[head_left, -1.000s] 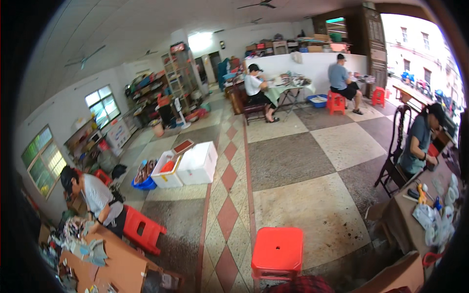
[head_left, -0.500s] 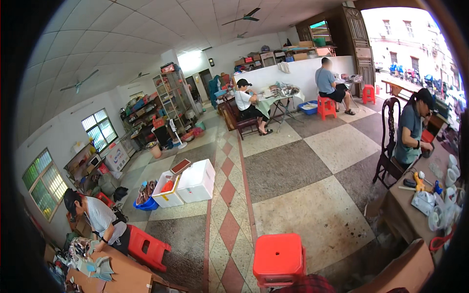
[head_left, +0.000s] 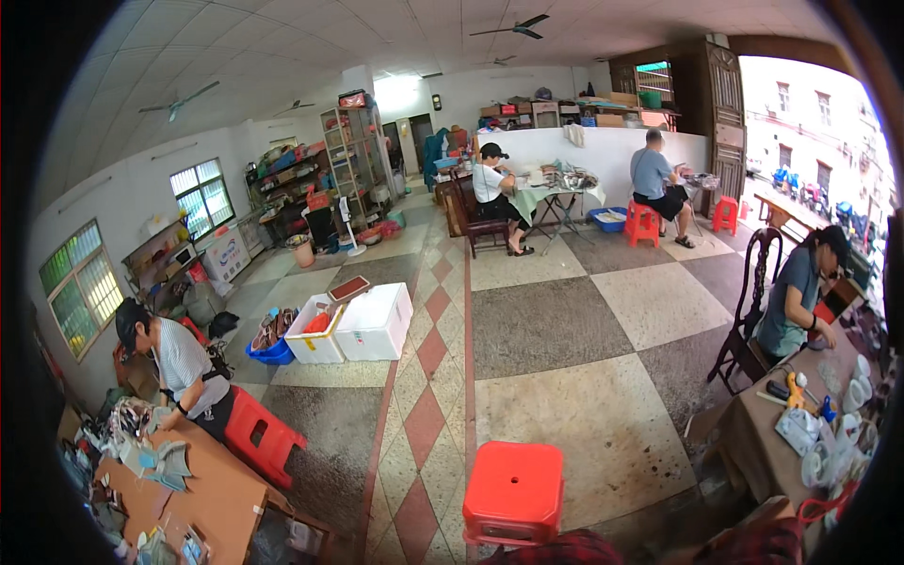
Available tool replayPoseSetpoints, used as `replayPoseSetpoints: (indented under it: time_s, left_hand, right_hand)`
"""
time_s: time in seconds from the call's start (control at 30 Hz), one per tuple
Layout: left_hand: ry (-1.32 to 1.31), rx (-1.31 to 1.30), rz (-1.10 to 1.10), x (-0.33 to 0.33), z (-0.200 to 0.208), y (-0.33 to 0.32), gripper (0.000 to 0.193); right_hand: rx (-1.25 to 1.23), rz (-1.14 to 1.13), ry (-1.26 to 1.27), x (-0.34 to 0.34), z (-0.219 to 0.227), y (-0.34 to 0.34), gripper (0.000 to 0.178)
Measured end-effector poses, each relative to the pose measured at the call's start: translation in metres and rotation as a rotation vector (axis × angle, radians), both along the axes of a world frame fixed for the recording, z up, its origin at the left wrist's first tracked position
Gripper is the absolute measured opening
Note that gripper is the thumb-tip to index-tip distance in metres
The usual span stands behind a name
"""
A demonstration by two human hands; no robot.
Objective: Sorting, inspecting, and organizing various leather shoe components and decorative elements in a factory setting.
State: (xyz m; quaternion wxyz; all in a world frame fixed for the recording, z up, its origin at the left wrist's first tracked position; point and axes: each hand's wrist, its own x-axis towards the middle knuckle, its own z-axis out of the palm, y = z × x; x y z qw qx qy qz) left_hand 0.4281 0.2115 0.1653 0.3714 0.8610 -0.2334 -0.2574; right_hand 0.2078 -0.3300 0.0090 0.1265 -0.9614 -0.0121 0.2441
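Neither my left hand nor my right hand shows. Only dark red plaid cloth [head_left: 576, 548] of my clothing rises over the lower edge, with more plaid cloth [head_left: 761, 544] farther right. Just beyond the first patch stands a red plastic stool [head_left: 514, 482] with a small hole in its seat. To the right, a brown-covered worktable [head_left: 753, 443] carries white cups [head_left: 855, 394], a yellow-handled tool [head_left: 797, 388], a blue item [head_left: 829, 409] and clear plastic bags. What my hands touch, if anything, is out of the picture.
A person [head_left: 800, 297] works at the right table beside a dark carved chair [head_left: 750, 311]. Another person [head_left: 184, 367] bends over an orange-brown table [head_left: 212, 480] at left, near a red stool [head_left: 264, 435]. White foam boxes [head_left: 375, 322] stand on the checkered floor. Two people sit farther back.
The view has tilted and shifted; the red stool now appears farther left and higher. More of the left table shows. The person at right has lowered an arm from the head toward the table.
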Motion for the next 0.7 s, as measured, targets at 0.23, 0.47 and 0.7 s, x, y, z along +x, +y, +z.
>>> replayPoseSetpoints:
  time_s: [0.23, 0.47, 0.7]
  left_hand:
    - [-0.225, 0.024, -0.038, 0.013, -0.013, -0.046, 0.031]
    - [-0.356, -0.298, -0.268, 0.02, 0.021, -0.175, 0.02]
    - [0.151, -0.426, -0.007, 0.076, -0.015, -0.17, 0.014]
  right_hand:
    - [0.138, -0.231, -0.341, 0.12, 0.144, 0.04, 0.046]
    - [0.879, 0.011, -0.762, 0.216, 0.184, 0.174, 0.035]
    - [0.751, -0.099, -0.655, 0.19, 0.179, 0.236, 0.03]
